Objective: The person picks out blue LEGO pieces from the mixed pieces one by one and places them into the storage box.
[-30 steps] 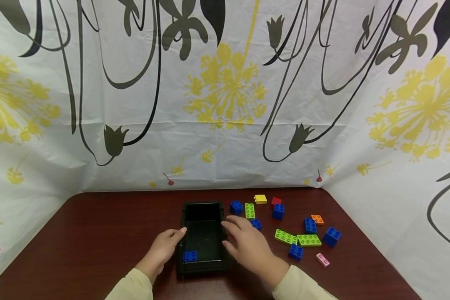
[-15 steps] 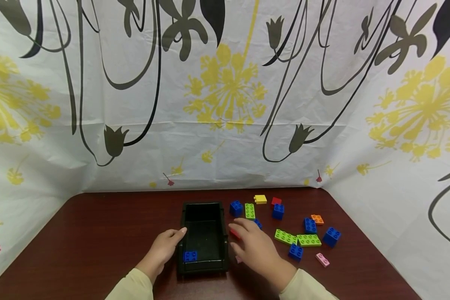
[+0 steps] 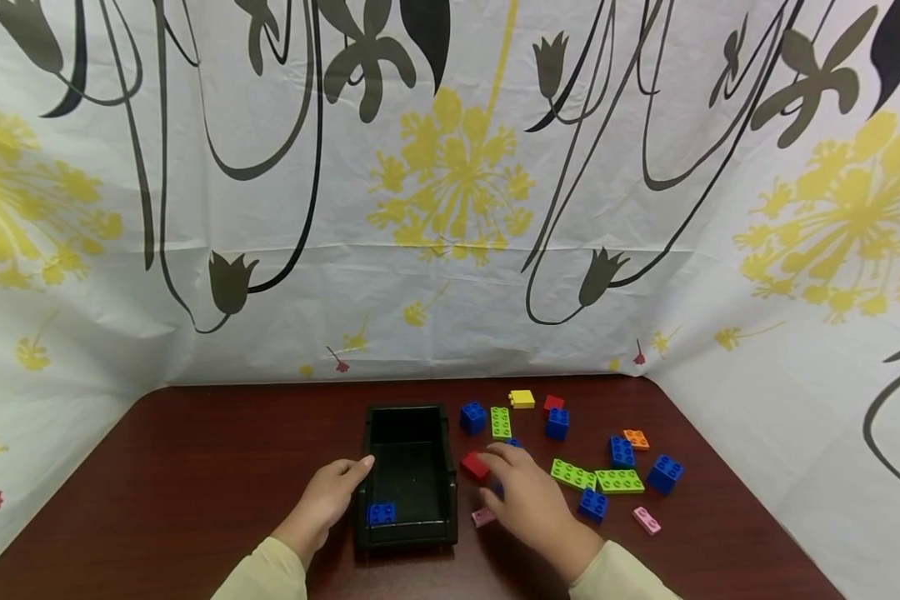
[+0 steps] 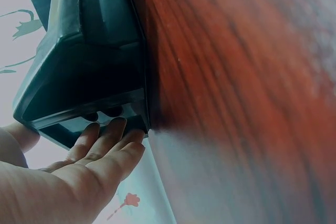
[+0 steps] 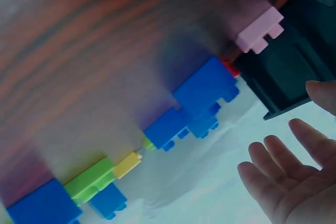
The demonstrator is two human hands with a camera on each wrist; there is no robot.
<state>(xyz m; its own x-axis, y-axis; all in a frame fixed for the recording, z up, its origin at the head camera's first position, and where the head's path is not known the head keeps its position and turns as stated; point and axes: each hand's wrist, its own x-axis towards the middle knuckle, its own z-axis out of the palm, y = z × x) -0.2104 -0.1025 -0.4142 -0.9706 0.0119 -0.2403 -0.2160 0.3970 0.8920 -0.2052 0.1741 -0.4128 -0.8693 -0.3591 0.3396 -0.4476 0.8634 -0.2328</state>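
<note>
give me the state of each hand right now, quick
Left hand: holding the black bin by its side.
Right hand: open, holding nothing.

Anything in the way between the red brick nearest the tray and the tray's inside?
Only the right wall of the black tray; nothing else visible stands between it and the red brick. The right hand is on the brick's other side.

Two plain, matching sleeves (image 3: 266, 571) in pale creamy yellow stop short of the bare left hand (image 3: 326, 497) and right hand (image 3: 531, 504).
</note>
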